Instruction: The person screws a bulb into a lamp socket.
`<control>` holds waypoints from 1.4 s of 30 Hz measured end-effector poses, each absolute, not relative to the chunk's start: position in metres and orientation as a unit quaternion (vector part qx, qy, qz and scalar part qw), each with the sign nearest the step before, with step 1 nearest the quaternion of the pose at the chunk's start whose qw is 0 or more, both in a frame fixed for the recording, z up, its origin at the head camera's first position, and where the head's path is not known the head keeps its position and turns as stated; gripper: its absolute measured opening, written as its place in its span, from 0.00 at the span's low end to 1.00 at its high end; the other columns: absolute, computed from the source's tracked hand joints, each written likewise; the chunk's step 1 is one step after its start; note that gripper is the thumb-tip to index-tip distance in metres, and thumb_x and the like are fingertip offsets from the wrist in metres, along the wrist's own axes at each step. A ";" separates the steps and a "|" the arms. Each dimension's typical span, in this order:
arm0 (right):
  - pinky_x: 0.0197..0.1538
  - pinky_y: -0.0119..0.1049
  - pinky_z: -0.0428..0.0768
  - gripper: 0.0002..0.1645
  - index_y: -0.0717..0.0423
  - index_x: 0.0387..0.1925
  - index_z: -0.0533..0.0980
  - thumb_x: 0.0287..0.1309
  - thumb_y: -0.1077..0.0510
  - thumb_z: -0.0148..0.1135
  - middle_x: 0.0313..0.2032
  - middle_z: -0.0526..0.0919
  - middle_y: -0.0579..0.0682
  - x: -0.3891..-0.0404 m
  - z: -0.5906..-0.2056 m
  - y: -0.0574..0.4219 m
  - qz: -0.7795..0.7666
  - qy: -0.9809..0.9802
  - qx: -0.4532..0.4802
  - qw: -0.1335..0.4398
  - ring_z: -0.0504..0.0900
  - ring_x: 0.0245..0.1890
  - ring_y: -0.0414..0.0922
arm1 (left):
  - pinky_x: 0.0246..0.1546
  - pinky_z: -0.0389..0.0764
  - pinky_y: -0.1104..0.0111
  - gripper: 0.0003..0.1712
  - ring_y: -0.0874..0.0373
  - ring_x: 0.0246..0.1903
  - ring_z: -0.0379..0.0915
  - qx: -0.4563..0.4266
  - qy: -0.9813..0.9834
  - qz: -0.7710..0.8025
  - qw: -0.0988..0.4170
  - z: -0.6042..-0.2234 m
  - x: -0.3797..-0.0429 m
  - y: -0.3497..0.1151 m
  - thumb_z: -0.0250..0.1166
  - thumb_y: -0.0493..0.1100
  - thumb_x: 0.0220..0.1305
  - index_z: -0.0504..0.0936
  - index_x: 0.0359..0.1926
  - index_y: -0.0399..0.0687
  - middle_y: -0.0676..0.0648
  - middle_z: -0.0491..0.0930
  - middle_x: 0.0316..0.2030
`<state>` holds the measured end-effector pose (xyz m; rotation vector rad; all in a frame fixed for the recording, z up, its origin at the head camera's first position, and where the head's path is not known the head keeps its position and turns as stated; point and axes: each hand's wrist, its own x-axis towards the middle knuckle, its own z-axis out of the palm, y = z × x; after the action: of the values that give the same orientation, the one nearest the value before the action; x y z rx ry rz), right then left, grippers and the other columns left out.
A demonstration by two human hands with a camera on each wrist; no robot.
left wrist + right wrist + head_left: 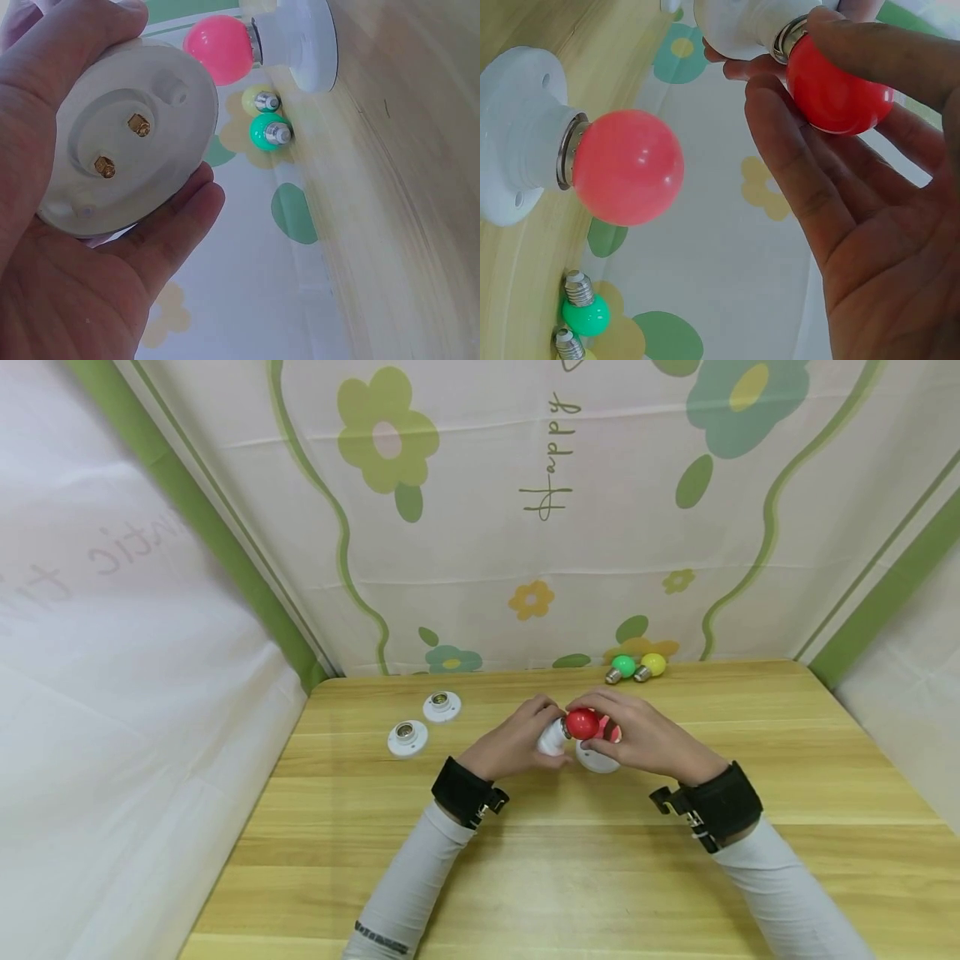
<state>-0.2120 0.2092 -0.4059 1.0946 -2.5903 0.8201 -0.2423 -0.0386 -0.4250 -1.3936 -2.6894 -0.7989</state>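
Two terminals (pixel 139 125)—left-wrist view only—left hand (pixel 512 745) grips socket (pixel 124 146), right hand (pixel 637 732) red bulb (pixel 582 724).

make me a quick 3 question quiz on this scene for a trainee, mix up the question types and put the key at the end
1. True or false: the green bulb and the yellow bulb lie side by side on the table.

2. What does the left grip hold?
a) the yellow bulb
b) a white lamp holder
c) the green bulb

3. What colour is the round bulb that the right grip holds?

Key
1. True
2. b
3. Red
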 end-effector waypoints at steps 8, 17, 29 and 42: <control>0.47 0.42 0.89 0.31 0.56 0.61 0.80 0.56 0.58 0.82 0.57 0.86 0.53 -0.211 -0.406 0.210 0.275 -0.885 0.360 0.105 0.86 0.50 0.46 | 0.52 0.80 0.74 0.32 0.57 0.52 0.73 -0.445 -0.859 -0.254 0.005 -0.425 -0.242 -0.038 0.78 0.49 0.64 0.78 0.62 0.39 0.45 0.74 0.55; 0.45 0.39 0.89 0.32 0.59 0.60 0.81 0.56 0.55 0.82 0.54 0.87 0.55 -0.210 -0.404 0.210 0.264 -0.892 0.353 0.103 0.87 0.47 0.45 | 0.51 0.79 0.75 0.31 0.57 0.51 0.73 -0.446 -0.859 -0.252 0.007 -0.425 -0.241 -0.038 0.78 0.49 0.64 0.79 0.61 0.39 0.45 0.75 0.55; 0.43 0.46 0.89 0.31 0.60 0.61 0.81 0.60 0.52 0.80 0.52 0.89 0.54 -0.210 -0.402 0.209 0.271 -0.899 0.334 0.081 0.85 0.42 0.42 | 0.52 0.80 0.75 0.31 0.57 0.52 0.73 -0.445 -0.861 -0.247 0.005 -0.424 -0.240 -0.037 0.78 0.49 0.64 0.78 0.62 0.39 0.45 0.75 0.56; 0.37 0.34 0.85 0.24 0.56 0.57 0.83 0.64 0.49 0.76 0.43 0.89 0.47 -0.210 -0.402 0.208 0.269 -0.905 0.319 0.077 0.81 0.34 0.36 | 0.52 0.80 0.73 0.30 0.57 0.52 0.73 -0.448 -0.859 -0.248 0.008 -0.423 -0.238 -0.038 0.77 0.49 0.65 0.78 0.62 0.39 0.45 0.74 0.56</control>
<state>-0.2103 0.2079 -0.4018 0.9556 -2.7124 0.8058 -0.2385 -0.0378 -0.4226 -1.3993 -2.6853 -0.7755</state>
